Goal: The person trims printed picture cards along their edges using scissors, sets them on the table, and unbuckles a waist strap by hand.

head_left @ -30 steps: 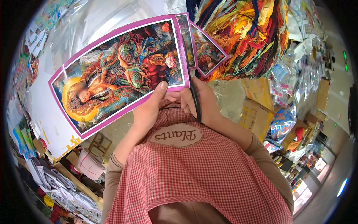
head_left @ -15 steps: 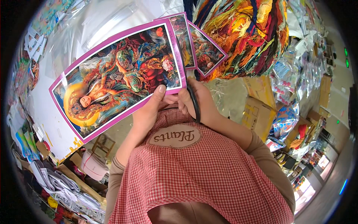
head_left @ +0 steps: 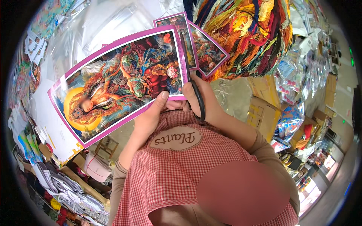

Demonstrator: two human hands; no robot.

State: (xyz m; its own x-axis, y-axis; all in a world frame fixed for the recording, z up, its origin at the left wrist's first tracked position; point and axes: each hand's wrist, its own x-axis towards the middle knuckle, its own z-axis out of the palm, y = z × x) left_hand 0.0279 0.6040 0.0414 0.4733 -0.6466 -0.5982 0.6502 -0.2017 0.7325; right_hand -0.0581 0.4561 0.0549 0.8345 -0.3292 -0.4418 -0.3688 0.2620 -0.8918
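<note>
My left hand [head_left: 150, 116] pinches the lower edge of a large printed picture [head_left: 124, 81], thumb on top near its right corner. The sheet has a purple border and shows a colourful figure with a golden halo. In my right hand [head_left: 205, 100] is a pair of black-handled scissors [head_left: 200, 98], with the blade lying along the picture's right border. Whether the blades are parted is hard to see. Behind that sheet, two smaller purple-bordered pictures [head_left: 209, 49] overlap on the table. Some fingers of both hands are hidden under the sheet.
A big heap of multicoloured thread [head_left: 245, 34] lies at the table's far right. Clear plastic sleeves [head_left: 113, 22] cover part of the white table [head_left: 41, 109]. Cardboard boxes [head_left: 260, 113] stand to the right, and a pinkish bin [head_left: 97, 165] sits below the table at left.
The large picture has shifted slightly down and left at its lower end. My left hand has dropped a little, and the scissors' handle has moved slightly to the right.
</note>
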